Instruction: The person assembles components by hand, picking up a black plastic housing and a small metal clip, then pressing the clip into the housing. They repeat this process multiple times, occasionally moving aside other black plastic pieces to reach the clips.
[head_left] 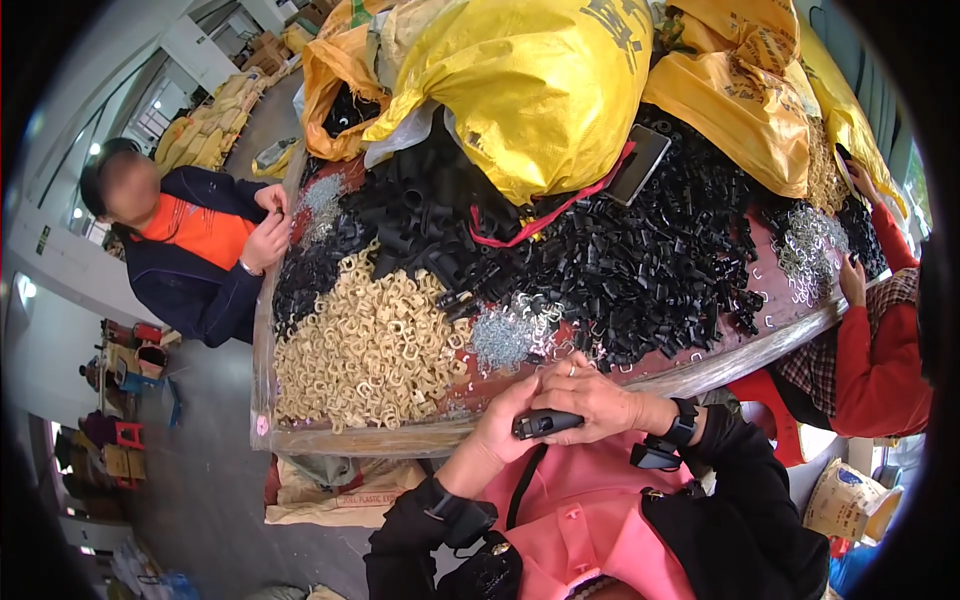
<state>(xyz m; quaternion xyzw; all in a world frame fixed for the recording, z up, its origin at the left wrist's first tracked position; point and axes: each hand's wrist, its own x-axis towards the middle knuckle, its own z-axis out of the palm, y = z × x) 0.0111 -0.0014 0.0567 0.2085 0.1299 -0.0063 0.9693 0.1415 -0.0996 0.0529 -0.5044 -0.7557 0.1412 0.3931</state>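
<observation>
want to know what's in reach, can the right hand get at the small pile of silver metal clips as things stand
Probably yes: the silver metal clips lie just beyond the right hand, nothing between, though that hand holds a small black device.

Grey concrete floor [215, 470] (daylit), pale wall [60, 260] at left, red stool [128, 435] beside it.

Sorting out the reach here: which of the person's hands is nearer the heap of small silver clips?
Right. The right hand sits just below the silver clips; the left hand is lower, further back.
</observation>
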